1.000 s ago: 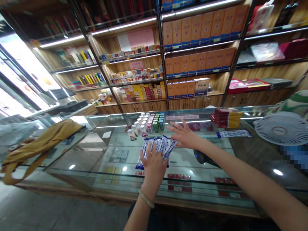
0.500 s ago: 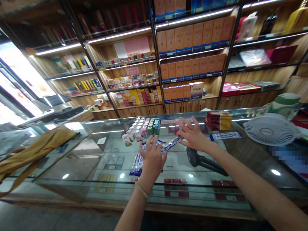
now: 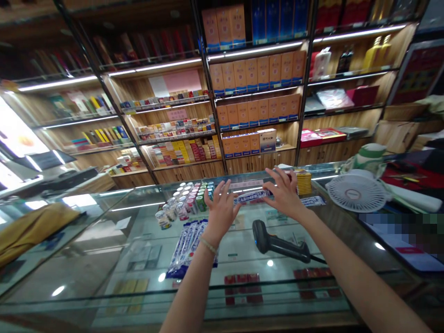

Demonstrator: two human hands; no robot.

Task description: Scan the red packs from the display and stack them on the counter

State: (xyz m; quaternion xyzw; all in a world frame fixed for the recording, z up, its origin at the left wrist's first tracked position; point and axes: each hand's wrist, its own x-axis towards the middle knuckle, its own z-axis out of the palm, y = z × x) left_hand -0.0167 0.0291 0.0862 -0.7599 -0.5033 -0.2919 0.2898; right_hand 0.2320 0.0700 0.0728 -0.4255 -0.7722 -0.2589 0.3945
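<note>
A long, narrow blue-and-white packet (image 3: 251, 197) is held level above the glass counter, stretched between both hands. My left hand (image 3: 221, 210), with a beaded bracelet on the wrist, pinches its left end between thumb and finger. The right end is in the pinch of my right hand (image 3: 283, 194), its other fingers raised. Below and left of my left forearm, several similar packets (image 3: 185, 247) lie side by side on the glass, partly covered by the arm. One more such packet (image 3: 313, 200) lies to the right, beyond my right hand.
A black handheld scanner (image 3: 277, 243) lies below my right hand, its cable running right. Small cans (image 3: 182, 210) stand in rows at the left. Stacked yellow packs (image 3: 304, 183), a white fan (image 3: 357, 190) and a mustard-coloured cloth item (image 3: 34, 231) are on the counter. Stocked shelves line the back.
Both hands have lifted the packet away from the row of packets, up toward the far side of the counter. It is now nearly level instead of slanted. The view has shifted right.
</note>
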